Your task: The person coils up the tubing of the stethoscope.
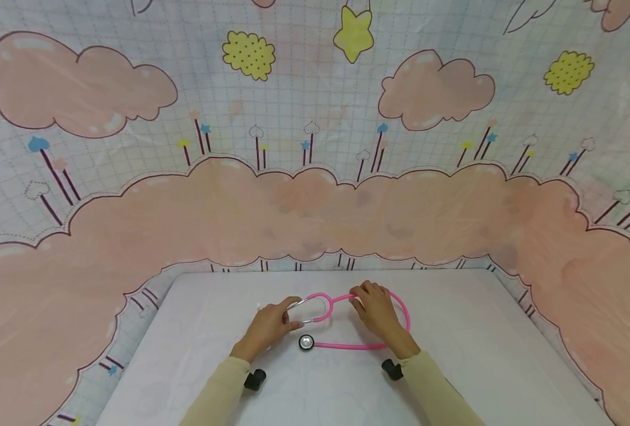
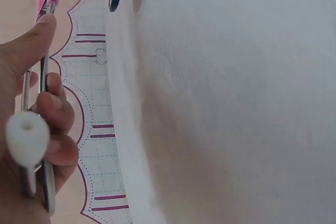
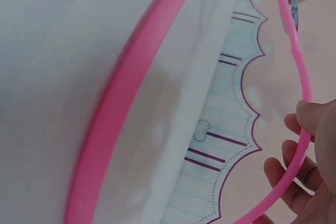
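Together, the left hand (image 1: 266, 326) and the right hand (image 1: 377, 311) grip one pink stethoscope (image 1: 349, 347) with one round chestpiece (image 1: 307, 342).

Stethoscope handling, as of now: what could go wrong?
1. Snag: the pink flexible tubing loops under the right wrist, so lifting or sliding the right hand might catch it.
2. Drag: the round, black-rimmed metal chest piece lies unheld on the white table; a tug on the tubing could pull it along.
3. Slip: the left hand grips slim, shiny metal ear tubes, which may twist or slide.
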`<state>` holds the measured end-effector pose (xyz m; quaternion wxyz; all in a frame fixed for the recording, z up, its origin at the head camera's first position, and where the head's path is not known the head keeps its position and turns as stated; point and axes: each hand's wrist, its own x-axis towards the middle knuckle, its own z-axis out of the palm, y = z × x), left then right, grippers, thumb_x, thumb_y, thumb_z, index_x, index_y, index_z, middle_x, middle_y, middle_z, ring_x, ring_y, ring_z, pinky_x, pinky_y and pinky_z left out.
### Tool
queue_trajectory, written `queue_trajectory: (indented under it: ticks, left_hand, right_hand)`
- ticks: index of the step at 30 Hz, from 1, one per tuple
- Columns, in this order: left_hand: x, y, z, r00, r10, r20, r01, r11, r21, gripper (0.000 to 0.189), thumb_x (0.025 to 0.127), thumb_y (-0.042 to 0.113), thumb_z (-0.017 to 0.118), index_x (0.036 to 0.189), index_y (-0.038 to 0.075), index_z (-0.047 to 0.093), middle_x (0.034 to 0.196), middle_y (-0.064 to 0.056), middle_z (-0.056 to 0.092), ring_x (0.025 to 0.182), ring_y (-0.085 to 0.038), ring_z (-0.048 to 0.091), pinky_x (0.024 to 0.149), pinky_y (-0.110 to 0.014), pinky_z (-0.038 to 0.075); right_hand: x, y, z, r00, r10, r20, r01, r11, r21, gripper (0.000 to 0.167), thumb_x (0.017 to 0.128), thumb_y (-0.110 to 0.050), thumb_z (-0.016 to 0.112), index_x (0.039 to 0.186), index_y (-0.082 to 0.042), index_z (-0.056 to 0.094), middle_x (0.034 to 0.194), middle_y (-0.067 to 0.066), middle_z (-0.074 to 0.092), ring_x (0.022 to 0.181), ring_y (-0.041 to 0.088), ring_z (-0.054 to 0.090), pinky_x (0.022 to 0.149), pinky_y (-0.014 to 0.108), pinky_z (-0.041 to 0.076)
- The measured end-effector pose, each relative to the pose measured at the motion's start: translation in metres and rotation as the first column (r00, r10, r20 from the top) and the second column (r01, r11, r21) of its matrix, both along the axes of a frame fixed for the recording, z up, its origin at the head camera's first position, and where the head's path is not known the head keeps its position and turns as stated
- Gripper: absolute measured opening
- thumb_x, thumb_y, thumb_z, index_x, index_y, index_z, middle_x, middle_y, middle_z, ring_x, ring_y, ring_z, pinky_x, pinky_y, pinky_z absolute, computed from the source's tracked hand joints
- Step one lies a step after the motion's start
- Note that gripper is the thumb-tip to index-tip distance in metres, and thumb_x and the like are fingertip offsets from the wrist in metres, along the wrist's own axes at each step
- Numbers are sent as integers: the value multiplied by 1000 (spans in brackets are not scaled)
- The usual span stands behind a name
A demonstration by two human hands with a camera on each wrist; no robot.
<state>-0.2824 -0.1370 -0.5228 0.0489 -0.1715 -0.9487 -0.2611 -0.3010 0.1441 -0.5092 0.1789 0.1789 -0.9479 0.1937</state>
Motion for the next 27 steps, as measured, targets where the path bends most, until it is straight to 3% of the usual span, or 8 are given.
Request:
queue_trajectory:
  ticks: [10,15,22,27]
  left_hand:
    - [12,2,6,993,-4,-118,6,1000,16,54,81,40,78,130,23,61,66,13,49,58,-3,41,58,-20,36]
    - [16,-2,10,989,6,-148,1,999,44,54,80,39,79,128,22,62,66,14,50,58,-1,41,58,-20,37]
    - [23,-15,25,977,4,-213,22,993,120,53,77,33,83,124,20,65,64,15,51,58,-1,43,61,-20,39]
    - [27,-20,33,965,-16,-261,49,992,119,53,76,31,84,123,18,66,64,15,50,57,1,42,59,-19,39]
  right_hand:
    - [11,6,2,997,19,-81,-23,998,-52,18,89,-19,73,106,-14,69,97,4,61,97,27,58,101,57,42]
    - [14,9,4,992,49,-120,-57,996,-63,18,90,-18,71,107,-13,68,99,4,63,98,26,60,97,51,45]
    - [21,17,16,950,165,-265,-197,975,-101,18,87,-11,74,105,-12,71,89,-1,65,82,16,58,73,31,51]
    - [22,23,25,947,158,-280,-189,978,-85,18,86,-16,75,103,-11,72,89,-1,68,82,16,61,75,31,52]
